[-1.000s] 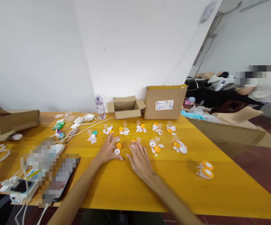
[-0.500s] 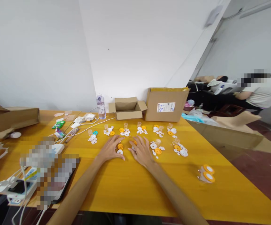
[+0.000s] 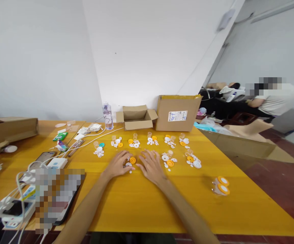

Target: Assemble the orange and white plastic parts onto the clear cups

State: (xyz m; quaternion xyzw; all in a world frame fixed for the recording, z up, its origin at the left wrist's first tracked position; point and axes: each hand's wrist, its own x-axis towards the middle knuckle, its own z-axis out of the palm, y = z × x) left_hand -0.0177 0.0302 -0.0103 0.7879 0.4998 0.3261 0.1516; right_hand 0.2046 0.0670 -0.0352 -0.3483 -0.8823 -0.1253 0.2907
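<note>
My left hand (image 3: 116, 164) rests on the table, fingers curved and apart around a small group of parts. Within its curl are an orange ring-shaped piece (image 3: 132, 160) and a white disc (image 3: 128, 165); a tiny white piece (image 3: 131, 171) lies by the thumb. My right hand (image 3: 152, 166) is spread low over the table just to the right, palm down, hiding most of another group with some orange showing between its fingers. Whether the fingertips touch these parts I cannot tell. Beyond the hands lie several similar groups, with orange rings (image 3: 170, 163), white discs and clear plastic cups (image 3: 149, 134).
Two orange-and-white capped pieces (image 3: 223, 189) lie at right. Behind stand an open carton (image 3: 138, 125), a closed carton (image 3: 177, 117) and a bottle (image 3: 108, 117). A power strip (image 3: 30, 200), cables and a tablet-like device (image 3: 69, 200) occupy the left. Someone sits at far right.
The orange ring and white disc near my left hand have shifted slightly, the ring to the right. My right hand stays low in nearly the same place. A hand at the far left edge has gone from view.
</note>
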